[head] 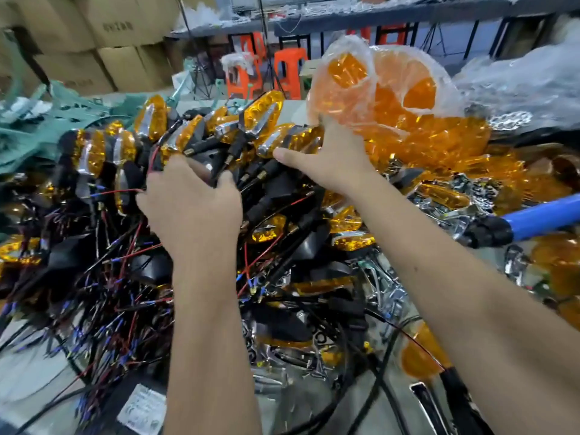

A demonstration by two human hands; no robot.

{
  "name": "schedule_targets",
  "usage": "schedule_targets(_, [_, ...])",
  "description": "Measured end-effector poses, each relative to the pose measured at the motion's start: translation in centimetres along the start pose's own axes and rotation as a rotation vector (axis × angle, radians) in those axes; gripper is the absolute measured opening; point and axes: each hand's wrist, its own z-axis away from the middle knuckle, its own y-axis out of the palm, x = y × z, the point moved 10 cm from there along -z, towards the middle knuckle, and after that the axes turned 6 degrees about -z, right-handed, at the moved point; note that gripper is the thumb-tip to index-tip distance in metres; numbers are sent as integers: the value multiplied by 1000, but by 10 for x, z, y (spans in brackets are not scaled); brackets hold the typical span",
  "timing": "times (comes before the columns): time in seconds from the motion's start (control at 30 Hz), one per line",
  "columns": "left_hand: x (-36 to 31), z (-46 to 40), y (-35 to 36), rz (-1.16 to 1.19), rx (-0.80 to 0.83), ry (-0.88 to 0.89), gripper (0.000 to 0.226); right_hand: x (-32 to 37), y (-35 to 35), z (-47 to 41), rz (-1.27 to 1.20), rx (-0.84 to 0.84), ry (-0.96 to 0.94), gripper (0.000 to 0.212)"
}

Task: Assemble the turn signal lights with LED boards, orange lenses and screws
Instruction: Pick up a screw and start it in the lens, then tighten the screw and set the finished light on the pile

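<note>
**Both hands in the turn-signal heap**

At far left we see brown cardboard boxes [103,42] stacked behind the bench. Next, a heap of black turn signal lights with orange lenses and red-and-black wires [131,171] covers the table. Our left hand [191,208] curls around a black housing in that heap. Our right hand [326,161] grips the clear plastic bag of loose orange lenses [383,89], thumb stretched out. A blue-handled tool [539,216] lies at right.

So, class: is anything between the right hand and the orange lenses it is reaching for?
Yes. A clear plastic bag wraps the orange lenses; the right hand grips the bag's lower edge, not the lenses themselves.
</note>
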Motion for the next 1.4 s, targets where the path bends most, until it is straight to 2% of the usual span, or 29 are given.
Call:
schedule_targets(0.07, [-39,21,-14,206,-190,104,20,-3,-14,7,-24,-74,-56,104])
schedule_targets(0.13, [-75,48,-9,452,-244,180,11,-18,-41,17,-144,-204,-108,81])
schedule_targets(0.2, [-108,74,11,613,-178,263,7,-53,-71,26,-208,-326,-73,50])
schedule_targets(0.23, [-123,86,24,658,-133,304,7,-76,-86,27,-165,-378,-27,35])
schedule_targets(0.3, [-147,106,58,698,-12,369,8,-131,-110,27,93,-390,116,21])
schedule_targets(0.4, [-167,130,117,677,226,383,9,-192,-110,29,571,-141,255,35])
schedule_targets(0.5, [-171,141,157,658,338,324,15,-202,-105,28,655,-26,174,44])
schedule_targets(0.6, [-170,142,177,607,382,292,19,-207,-120,28,546,-57,181,55])
schedule_targets(0.73, [-164,135,187,646,400,223,20,-218,-164,50,129,-266,201,55])
schedule_targets(0.9, [-192,152,196,668,514,293,14,-233,-157,85,-461,-152,365,35])
schedule_targets(0.97, [-211,167,202,671,608,361,15,-232,-163,96,-432,-161,346,28])
schedule_targets(1.03, [-223,181,207,634,671,425,16,-233,-176,106,-371,-194,307,31])
schedule_targets(1.2, [-226,195,216,522,699,510,13,-246,-189,125,-593,-159,384,46])
schedule_targets(1.27, [-224,202,222,673,842,424,15,-246,-181,127,-579,-123,443,54])
schedule_targets(1.33, [-225,214,224,877,1015,315,25,-237,-170,126,-535,-73,453,43])
schedule_targets(1.4, [-225,214,218,962,1012,284,25,-216,-161,121,-402,27,326,30])
